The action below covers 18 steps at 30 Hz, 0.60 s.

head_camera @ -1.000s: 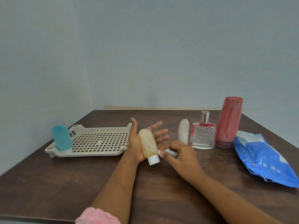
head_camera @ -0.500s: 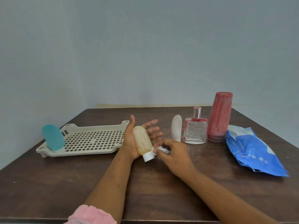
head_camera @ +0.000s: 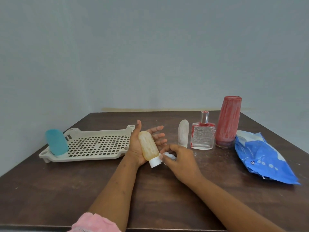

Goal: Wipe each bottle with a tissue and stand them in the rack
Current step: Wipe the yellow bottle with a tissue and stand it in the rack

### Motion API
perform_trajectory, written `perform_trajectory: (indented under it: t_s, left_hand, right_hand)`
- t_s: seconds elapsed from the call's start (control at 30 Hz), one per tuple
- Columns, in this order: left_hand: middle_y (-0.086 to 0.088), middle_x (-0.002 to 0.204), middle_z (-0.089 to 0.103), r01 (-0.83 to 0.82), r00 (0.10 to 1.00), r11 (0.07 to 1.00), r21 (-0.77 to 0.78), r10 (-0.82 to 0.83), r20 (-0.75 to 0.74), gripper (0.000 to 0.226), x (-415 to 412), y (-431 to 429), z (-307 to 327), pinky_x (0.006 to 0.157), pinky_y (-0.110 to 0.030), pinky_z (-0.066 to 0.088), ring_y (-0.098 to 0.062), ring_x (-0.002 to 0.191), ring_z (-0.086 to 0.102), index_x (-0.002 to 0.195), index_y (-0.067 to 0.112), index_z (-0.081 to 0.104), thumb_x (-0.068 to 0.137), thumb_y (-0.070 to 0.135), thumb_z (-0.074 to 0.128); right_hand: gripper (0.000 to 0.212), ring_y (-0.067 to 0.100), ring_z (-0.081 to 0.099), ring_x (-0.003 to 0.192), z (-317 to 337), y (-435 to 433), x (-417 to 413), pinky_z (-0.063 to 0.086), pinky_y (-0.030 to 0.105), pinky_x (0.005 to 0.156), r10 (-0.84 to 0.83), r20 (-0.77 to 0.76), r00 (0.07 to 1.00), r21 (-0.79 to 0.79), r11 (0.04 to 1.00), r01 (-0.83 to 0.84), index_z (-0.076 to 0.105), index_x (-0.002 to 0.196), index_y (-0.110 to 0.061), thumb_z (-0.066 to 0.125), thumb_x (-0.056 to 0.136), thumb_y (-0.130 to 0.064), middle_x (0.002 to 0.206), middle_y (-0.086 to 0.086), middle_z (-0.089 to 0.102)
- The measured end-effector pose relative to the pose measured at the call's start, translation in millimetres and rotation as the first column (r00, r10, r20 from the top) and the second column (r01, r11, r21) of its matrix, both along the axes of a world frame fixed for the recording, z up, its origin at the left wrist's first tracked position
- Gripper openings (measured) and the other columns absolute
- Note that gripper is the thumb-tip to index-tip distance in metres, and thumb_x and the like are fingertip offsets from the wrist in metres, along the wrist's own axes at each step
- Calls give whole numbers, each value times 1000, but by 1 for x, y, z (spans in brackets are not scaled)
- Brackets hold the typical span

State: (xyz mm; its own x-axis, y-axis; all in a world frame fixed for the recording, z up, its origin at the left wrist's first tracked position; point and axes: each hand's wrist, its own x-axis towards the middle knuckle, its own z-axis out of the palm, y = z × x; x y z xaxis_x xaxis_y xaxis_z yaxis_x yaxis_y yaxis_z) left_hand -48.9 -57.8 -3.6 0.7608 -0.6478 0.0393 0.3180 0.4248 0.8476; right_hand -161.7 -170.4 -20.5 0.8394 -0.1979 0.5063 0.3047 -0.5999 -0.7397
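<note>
bottle (head_camera: 148,147) on flat left hand (head_camera: 135,145), tissue (head_camera: 167,155) in right hand's (head_camera: 181,162) pinch

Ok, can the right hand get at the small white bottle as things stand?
Probably yes. The white bottle stands upright just beyond the right hand, with only bare table between them. But its fingers pinch a tissue at the yellow bottle, so it isn't free yet.

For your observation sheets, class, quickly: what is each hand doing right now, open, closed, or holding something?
Left hand: open, palm up, orange bottle lying on it.
Right hand: pinching a tissue at the bottle's white cap.
</note>
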Motion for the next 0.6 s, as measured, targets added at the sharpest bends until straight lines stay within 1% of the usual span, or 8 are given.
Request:
perform_trajectory:
  t_s: [0.07,0.13,0.27,0.37,0.43,0.47,0.53,0.6]
  left_hand:
    - [-12,76,68,-3,1000,1000,15,3,7,84,0,0,0,63,-34,57,-26,64,66,106,4,67,76,76,37]
    - [-12,74,68,0,1000,1000,24,-1,10,83,1,0,-1,64,-34,56,-25,63,66,108,4,67,79,76,36]
    - [-12,71,67,-16,1000,999,43,15,25,82,2,0,-2,71,-37,54,-25,63,66,109,4,66,81,75,35]
    - [-13,71,66,-12,1000,1000,24,12,19,83,-1,-1,-2,66,-34,56,-25,62,65,109,2,66,77,74,40]
    - [-14,71,66,-7,1000,1000,16,7,24,86,-1,-1,-1,63,-32,55,-26,61,64,108,1,65,75,76,39]
    - [-14,70,66,-7,1000,1000,17,6,26,88,-1,-1,-1,62,-32,55,-26,61,64,108,1,65,73,77,38]
    - [-14,70,66,-8,1000,1000,15,7,20,92,-1,-1,-2,62,-32,55,-26,61,65,108,1,66,70,80,37]
    - [-14,71,66,-17,1000,1000,18,16,17,94,0,-2,-2,61,-34,56,-26,62,65,109,1,66,69,81,37]
  right_hand:
    - [7,1,59,76,1,2,-3,42,8,63,18,39,999,1,1000,-18,66,81,-19,68,81,-12,76,-12,65]
    - [7,0,58,76,1,3,-5,41,7,63,16,56,998,-9,1000,-16,65,82,-19,68,82,-12,76,-12,64]
    - [9,-4,57,79,0,1,-1,42,7,65,-20,8,1000,5,1000,20,64,83,-18,67,81,-10,78,-14,63]
    - [9,-1,59,81,2,4,-4,42,7,66,3,57,998,-16,1000,-2,64,85,-19,67,82,-11,80,-13,64]
    - [9,0,58,81,2,8,-7,41,7,67,34,99,995,-76,997,-27,66,89,-18,67,83,-12,81,-13,64]
    - [10,-2,57,81,1,10,-8,40,7,68,38,111,993,-115,993,-25,67,92,-17,67,83,-12,81,-13,62]
    - [10,-7,55,80,-1,9,-5,38,5,68,-1,119,993,-151,988,19,68,93,-15,65,84,-12,82,-13,61]
    - [8,-9,54,78,-1,4,-1,37,5,67,-53,90,995,-119,991,64,69,90,-14,64,83,-11,81,-12,62]
